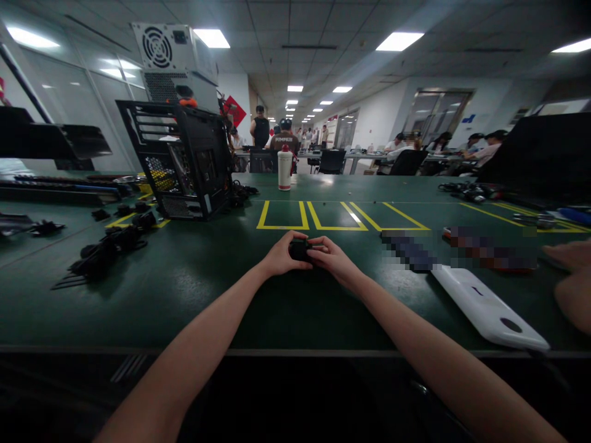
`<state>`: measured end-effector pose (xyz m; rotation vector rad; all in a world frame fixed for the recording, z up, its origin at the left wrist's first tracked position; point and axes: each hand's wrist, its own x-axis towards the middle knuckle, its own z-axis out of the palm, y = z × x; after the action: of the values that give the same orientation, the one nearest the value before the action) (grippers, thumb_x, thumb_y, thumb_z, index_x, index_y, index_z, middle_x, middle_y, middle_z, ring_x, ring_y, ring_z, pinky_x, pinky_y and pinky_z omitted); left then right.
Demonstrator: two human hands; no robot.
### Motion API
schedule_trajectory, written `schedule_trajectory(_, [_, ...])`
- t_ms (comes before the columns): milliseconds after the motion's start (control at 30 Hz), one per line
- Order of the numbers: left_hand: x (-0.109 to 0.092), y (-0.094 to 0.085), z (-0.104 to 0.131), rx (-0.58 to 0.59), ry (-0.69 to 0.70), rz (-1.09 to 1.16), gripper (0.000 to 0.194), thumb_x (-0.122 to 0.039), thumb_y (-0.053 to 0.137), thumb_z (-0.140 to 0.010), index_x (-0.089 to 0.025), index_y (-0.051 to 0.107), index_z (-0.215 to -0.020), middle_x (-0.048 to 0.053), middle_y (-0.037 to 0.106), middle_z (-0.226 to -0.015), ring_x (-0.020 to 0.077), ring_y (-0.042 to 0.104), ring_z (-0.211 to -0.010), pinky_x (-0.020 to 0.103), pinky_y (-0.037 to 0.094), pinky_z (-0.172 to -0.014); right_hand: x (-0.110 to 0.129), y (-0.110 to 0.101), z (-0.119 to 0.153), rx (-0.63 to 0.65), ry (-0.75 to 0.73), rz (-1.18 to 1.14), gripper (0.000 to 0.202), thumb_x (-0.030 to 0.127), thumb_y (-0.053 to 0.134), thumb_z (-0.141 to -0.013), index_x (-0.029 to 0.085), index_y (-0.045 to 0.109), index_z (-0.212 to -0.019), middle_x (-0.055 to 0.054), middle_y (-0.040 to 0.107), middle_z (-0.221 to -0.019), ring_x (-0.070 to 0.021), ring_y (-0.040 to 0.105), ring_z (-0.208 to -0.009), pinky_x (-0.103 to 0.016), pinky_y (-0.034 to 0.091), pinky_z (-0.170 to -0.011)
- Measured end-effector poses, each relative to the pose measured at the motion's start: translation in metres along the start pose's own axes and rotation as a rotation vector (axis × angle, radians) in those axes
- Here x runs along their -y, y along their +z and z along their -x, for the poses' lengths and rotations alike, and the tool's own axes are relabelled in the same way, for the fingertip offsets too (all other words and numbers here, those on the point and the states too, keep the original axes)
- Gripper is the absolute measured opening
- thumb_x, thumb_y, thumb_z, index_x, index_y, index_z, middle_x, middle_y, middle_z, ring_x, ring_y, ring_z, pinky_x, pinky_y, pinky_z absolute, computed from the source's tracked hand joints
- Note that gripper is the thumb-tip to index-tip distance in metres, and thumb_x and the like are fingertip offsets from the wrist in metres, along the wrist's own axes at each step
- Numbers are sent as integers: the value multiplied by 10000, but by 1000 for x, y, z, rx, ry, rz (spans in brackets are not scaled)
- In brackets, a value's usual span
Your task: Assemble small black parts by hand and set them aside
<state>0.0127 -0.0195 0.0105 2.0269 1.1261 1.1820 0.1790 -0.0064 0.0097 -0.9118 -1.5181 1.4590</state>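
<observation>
Near the middle of the green table, a small black block-like part [299, 248] is gripped between my two hands; its exact kind does not show. My left hand [282, 253] is closed round its left side, thumb below and fingers above. From the right, my right hand [330, 255] pinches the part with the fingertips. Both hands are just above the table or resting on it; I cannot tell which. Yellow tape outlines [282, 228] lie on the table beyond them.
At the left stand a black computer case [194, 166] with a power supply [168, 49] on top, and bundled black cables [111, 246]. A white bottle [285, 169] stands behind. Rightward lie a white elongated device [489, 304], blurred items and another person's hand [575, 283].
</observation>
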Motion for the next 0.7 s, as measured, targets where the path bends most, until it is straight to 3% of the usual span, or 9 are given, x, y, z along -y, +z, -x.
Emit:
schedule_trajectory(133, [-1, -1, 0, 3, 5, -22, 649, -323, 754, -482, -192, 467, -1049, 62, 530, -1010, 194, 538, -859, 357, 421, -763, -1, 2, -3, -26, -3, -38, 240, 318, 633, -631, 224, 521, -822, 13, 576, -773, -109, 541, -688, -258, 427, -632])
schedule_trajectory(333, [-1, -2, 1, 8, 15, -38, 650, -334, 749, -487, -200, 461, -1054, 56, 526, -1015, 196, 529, -883, 364, 409, -787, 0, 0, -5, -14, 5, -30, 327, 213, 655, -593, 202, 551, -903, -25, 582, -937, -139, 547, -837, -311, 426, -766])
schedule_trajectory(467, [0, -2, 1, 9, 29, -39, 638, -317, 747, -494, -199, 459, -1052, 51, 528, -1003, 197, 526, -883, 369, 400, -798, 0, -2, -1, 18, -55, 23, 397, 138, 674, -537, 210, 532, -901, -5, 581, -877, -145, 546, -854, -333, 413, -806])
schedule_trajectory(700, [-2, -2, 0, 11, 14, -53, 650, -325, 745, -495, -183, 458, -1061, 48, 537, -939, 197, 527, -857, 370, 399, -788, 1, 2, -1, -8, -7, -57, 232, 323, 618, -647, 216, 512, -822, 6, 577, -806, -131, 552, -793, -299, 437, -730])
